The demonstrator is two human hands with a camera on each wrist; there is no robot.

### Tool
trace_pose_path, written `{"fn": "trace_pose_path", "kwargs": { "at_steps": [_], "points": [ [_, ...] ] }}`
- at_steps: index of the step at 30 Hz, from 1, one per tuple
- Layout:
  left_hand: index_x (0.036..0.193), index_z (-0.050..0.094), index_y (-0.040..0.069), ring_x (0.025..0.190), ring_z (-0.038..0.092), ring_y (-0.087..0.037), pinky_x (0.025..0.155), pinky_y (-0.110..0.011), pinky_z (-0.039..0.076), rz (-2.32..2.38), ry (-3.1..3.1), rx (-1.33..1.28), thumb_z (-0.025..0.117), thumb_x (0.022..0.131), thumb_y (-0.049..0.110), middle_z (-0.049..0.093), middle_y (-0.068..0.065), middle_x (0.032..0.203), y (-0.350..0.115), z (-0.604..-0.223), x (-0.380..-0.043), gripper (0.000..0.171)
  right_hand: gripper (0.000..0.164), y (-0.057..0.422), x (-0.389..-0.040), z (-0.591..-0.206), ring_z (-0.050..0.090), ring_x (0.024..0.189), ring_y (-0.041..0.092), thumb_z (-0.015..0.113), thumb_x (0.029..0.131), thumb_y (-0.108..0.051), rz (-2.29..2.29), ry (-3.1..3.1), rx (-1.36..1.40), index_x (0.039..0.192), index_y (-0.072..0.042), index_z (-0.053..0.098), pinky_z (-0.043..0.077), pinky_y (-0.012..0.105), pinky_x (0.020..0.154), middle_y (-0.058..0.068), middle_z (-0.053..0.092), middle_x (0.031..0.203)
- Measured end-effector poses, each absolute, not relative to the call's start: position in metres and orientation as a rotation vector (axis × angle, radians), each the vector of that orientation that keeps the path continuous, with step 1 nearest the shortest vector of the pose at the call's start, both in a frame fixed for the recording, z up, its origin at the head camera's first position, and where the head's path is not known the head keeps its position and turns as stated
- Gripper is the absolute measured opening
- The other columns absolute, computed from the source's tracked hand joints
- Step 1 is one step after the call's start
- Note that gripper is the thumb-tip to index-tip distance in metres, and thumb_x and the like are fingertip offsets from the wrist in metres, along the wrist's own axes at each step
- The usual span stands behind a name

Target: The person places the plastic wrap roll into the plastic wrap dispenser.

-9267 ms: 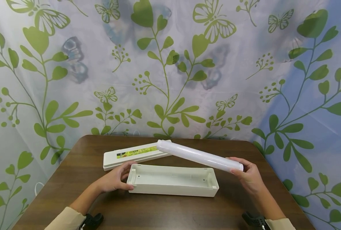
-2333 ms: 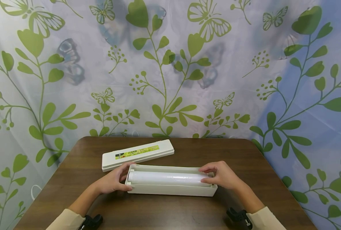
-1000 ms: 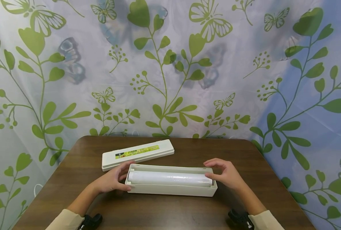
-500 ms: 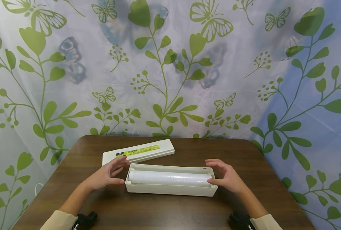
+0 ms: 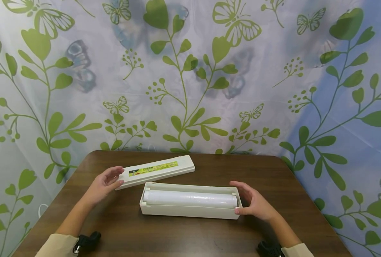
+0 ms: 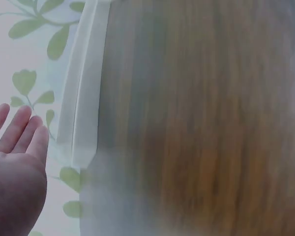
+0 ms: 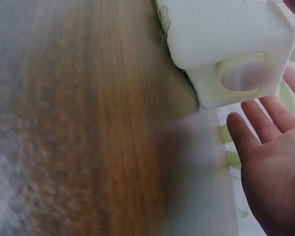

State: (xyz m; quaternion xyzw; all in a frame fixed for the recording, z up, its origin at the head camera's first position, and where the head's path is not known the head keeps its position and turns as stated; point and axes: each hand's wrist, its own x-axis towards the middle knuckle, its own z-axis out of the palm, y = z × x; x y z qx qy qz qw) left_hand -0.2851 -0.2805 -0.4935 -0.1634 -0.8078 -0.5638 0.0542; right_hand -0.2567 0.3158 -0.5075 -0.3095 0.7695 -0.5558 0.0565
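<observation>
A white roll of plastic wrap [image 5: 190, 198] lies lengthwise inside the long white box [image 5: 190, 211] at the middle of the table. Behind it, angled to the left, is the white lid [image 5: 174, 166] with a yellow-green label. My left hand [image 5: 101, 186] is at the lid's left end, thumb and fingers spread around that end. In the left wrist view the left hand [image 6: 17, 182] has extended fingers beside the lid [image 6: 88, 98]. My right hand [image 5: 256, 204] stands at the box's right end, its thumb by the near corner. The right wrist view shows the right hand [image 7: 280, 169] with loosely straight fingers beside the box end [image 7: 231, 39].
The brown wooden table [image 5: 190, 237] carries the box and lid. A curtain [image 5: 190, 78] with green leaves and butterflies hangs behind it. Dark bands with camera mounts [image 5: 89, 241] are on both wrists.
Earlier the right hand laid the roll into the box while the left held the box. The left hand has since left the box and moved left to the lid; the right has slid off the roll.
</observation>
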Motion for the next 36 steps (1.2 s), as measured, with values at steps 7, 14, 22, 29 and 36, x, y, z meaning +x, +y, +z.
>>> {"fn": "trace_pose_path", "kwargs": {
  "at_steps": [7, 14, 22, 29, 36],
  "points": [
    [0.146, 0.045, -0.005, 0.14, 0.052, -0.023, 0.101, -0.009, 0.042, -1.629, -2.496, -0.336, 0.071, 0.098, 0.02, 0.047, -0.03, 0.149, -0.296, -0.493, -0.29, 0.06, 0.093, 0.318, -0.257, -0.509, 0.049, 0.141, 0.012, 0.084, 0.079, -0.001, -1.665, 2.291, -0.904, 0.157, -0.002, 0.032, 0.04, 0.017, 0.108, 0.03, 0.037, 0.157],
    [0.151, 0.037, -0.006, 0.149, 0.031, -0.047, 0.116, -0.036, 0.034, -1.638, -2.558, -0.248, 0.07, 0.099, 0.025, 0.039, -0.027, 0.158, -0.311, -0.495, -0.298, 0.069, 0.095, 0.32, -0.255, -0.511, 0.051, 0.135, 0.006, 0.085, 0.08, -0.005, -1.615, 2.295, -0.824, 0.158, -0.009, 0.031, 0.042, 0.016, 0.106, 0.026, 0.041, 0.156],
    [0.154, 0.033, -0.006, 0.15, 0.031, -0.045, 0.116, -0.047, 0.028, -1.611, -2.617, -0.234, 0.075, 0.095, 0.024, 0.037, -0.028, 0.159, -0.318, -0.498, -0.304, 0.077, 0.101, 0.316, -0.253, -0.509, 0.052, 0.132, 0.001, 0.086, 0.08, -0.01, -1.599, 2.308, -0.758, 0.159, -0.001, 0.024, 0.041, 0.014, 0.105, 0.023, 0.041, 0.156],
    [0.154, 0.032, -0.006, 0.149, 0.033, -0.045, 0.117, -0.055, 0.026, -1.527, -2.688, -0.287, 0.077, 0.094, 0.027, 0.038, -0.029, 0.157, -0.317, -0.499, -0.313, 0.082, 0.098, 0.316, -0.253, -0.509, 0.053, 0.13, 0.003, 0.085, 0.08, -0.009, -1.596, 2.296, -0.728, 0.156, 0.004, 0.025, 0.043, 0.016, 0.104, 0.026, 0.043, 0.152],
    [0.155, 0.029, -0.007, 0.149, 0.028, -0.052, 0.119, -0.063, 0.024, -1.472, -2.779, -0.299, 0.077, 0.093, 0.03, 0.034, -0.032, 0.159, -0.314, -0.5, -0.324, 0.087, 0.095, 0.316, -0.253, -0.508, 0.055, 0.129, 0.004, 0.084, 0.08, -0.006, -1.63, 2.263, -0.757, 0.155, 0.006, 0.027, 0.045, 0.018, 0.104, 0.027, 0.044, 0.151]
  ]
}}
